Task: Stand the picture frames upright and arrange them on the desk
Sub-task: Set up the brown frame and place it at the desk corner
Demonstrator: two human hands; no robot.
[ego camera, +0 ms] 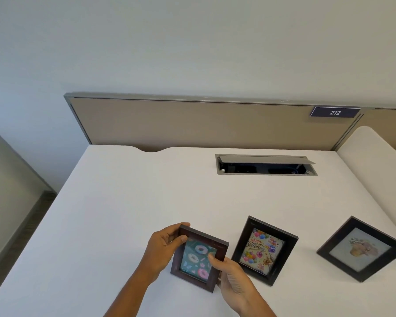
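A brown wooden frame with a doughnut picture is near the front of the white desk, tilted up toward me. My left hand grips its upper left corner, thumb on the front. My right hand holds its right edge, thumb on the glass. To its right a black frame with a "Happy Birthday" picture leans back. Further right is a black frame with a pale floral picture, turned at an angle; whether these two stand or lie flat is unclear.
An open grey cable hatch is sunk into the desk at the back right. A beige partition panel with a "212" label runs along the far edge. The desk's left edge drops to the floor.
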